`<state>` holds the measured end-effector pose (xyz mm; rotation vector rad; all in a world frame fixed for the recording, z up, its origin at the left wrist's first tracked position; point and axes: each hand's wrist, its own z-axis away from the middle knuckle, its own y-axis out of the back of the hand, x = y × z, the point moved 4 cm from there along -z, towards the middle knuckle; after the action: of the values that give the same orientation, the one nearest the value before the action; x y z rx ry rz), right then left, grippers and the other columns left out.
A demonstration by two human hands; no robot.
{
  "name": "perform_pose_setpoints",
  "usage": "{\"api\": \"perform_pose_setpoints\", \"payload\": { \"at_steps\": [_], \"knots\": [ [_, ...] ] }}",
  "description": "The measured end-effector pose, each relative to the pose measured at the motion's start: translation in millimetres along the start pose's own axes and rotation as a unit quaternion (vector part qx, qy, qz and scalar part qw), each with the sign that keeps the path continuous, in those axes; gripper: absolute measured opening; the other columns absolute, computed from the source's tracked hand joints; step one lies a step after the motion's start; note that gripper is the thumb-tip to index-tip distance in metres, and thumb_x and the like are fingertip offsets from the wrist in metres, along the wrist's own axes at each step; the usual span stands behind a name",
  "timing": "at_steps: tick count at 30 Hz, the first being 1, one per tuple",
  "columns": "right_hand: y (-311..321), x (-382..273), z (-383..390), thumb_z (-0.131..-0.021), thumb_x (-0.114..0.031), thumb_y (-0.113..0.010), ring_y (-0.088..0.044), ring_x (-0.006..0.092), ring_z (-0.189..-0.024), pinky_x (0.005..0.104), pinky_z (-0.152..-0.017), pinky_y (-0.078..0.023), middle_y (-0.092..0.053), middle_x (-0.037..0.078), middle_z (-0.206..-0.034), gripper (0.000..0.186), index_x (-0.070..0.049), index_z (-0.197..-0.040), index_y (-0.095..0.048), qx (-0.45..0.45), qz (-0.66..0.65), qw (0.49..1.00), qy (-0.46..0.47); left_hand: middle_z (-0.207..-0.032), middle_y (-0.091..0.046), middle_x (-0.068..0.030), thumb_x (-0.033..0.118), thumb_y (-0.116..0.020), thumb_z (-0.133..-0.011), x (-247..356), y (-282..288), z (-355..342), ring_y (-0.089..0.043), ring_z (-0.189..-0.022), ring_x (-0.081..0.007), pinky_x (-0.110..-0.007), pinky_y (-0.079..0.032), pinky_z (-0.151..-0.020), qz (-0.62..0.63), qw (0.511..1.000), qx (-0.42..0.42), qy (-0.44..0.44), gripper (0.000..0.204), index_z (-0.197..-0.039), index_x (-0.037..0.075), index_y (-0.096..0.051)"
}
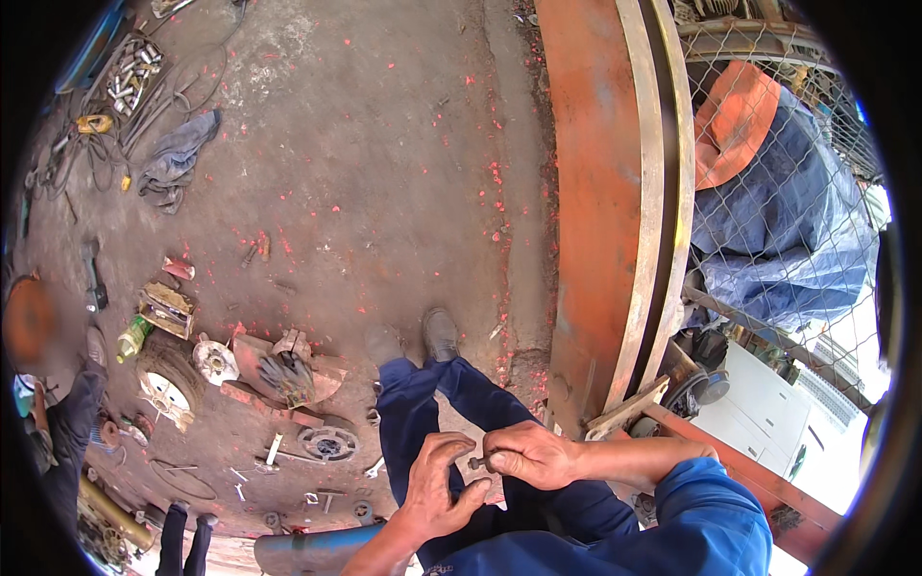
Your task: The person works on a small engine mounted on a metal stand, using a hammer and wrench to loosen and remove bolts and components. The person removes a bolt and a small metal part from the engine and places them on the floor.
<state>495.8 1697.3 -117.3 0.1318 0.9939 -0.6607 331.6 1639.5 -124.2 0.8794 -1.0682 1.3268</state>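
In front of my dark blue trousers, my right hand (530, 455) pinches a small dark bolt (476, 463) between thumb and fingers. The bolt's end points toward my left hand (437, 492). That hand is cupped, with its thumb and fingers apart and nothing visible between them. A small gap separates the two hands. Both are held above the ground, close to my body.
An orange-red steel beam (591, 192) runs along my right, beside a wire mesh fence (768, 58). To the left lie a wheel with a tyre (171, 386), work gloves (286, 377), a green bottle (133, 338) and several tools. Another person's leg (75, 432) shows at far left.
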Motion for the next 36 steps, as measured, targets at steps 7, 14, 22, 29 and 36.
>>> {"api": "perform_pose_setpoints", "payload": {
  "at_steps": [7, 14, 22, 29, 36],
  "knots": [
    [29.4, -54.2, -112.3, -0.101, -0.025, -0.058, -0.058, 0.0401, -0.076, 0.0464, -0.066, -0.048, -0.058, 0.016, -0.08, 0.026, -0.001, -0.09, -0.057, 0.069, 0.087, 0.991, 0.076, -0.083, -0.059, -0.0162, 0.019, -0.067, -0.095, -0.6, 76.9, -77.4, -0.06, -0.068, -0.0324, -0.04, -0.048, -0.059, -0.02, 0.998, 0.056, 0.008, 0.02, -0.101, 0.002, -0.057],
    [65.5, -75.4, -216.4, -0.109, -0.04, -0.042, -0.048, 0.0131, -0.063, 0.0306, -0.058, -0.04, -0.054, 0.002, -0.07, 0.047, -0.002, -0.084, -0.055, -0.044, -0.258, 0.949, -0.173, -0.103, -0.055, -0.0158, 0.013, -0.068, -0.092, 26.6, 155.0, -179.9, -0.055, -0.091, -0.028, -0.04, -0.047, -0.08, -0.069, 0.994, 0.041, -0.071, 0.029, -0.113, 0.001, -0.052],
    [189.1, -155.3, -293.1, -0.108, -0.035, -0.041, -0.051, 0.0129, -0.066, 0.0344, -0.06, -0.043, -0.053, 0.003, -0.07, 0.044, -0.002, -0.082, -0.054, -0.046, -0.19, 0.976, -0.096, -0.1, -0.058, -0.0167, 0.01, -0.071, -0.091, 61.8, 181.5, -317.5, -0.059, -0.081, -0.0282, -0.037, -0.048, -0.071, -0.084, 0.994, 0.064, -0.041, 0.027, -0.113, 0.001, -0.056],
    [342.5, -149.4, -376.0, -0.108, -0.048, -0.039, -0.062, 0.0188, -0.093, 0.0337, -0.085, -0.051, -0.065, 0.01, -0.097, 0.056, 0.003, -0.11, -0.062, -0.005, -0.318, 0.947, -0.049, -0.103, -0.057, -0.0198, 0.016, -0.068, -0.092, 83.6, 176.4, -469.3, -0.059, -0.093, -0.0283, -0.041, -0.053, -0.08, 0.056, 0.981, 0.183, 0.015, 0.032, -0.112, -0.001, -0.049],
    [614.2, 0.8, -466.0, -0.098, -0.039, -0.055, -0.046, 0.0456, -0.13, 0.0492, -0.111, -0.039, -0.048, 0.032, -0.138, 0.057, 0.008, -0.131, -0.051, 0.473, 0.279, 0.803, -0.233, -0.089, -0.059, -0.023, 0.019, -0.071, -0.091, 69.5, 182.5, -598.3, -0.065, -0.078, -0.0337, -0.048, -0.058, -0.075, 0.231, 0.956, 0.141, 0.112, 0.036, -0.11, -0.002, -0.048]
  ]
}}
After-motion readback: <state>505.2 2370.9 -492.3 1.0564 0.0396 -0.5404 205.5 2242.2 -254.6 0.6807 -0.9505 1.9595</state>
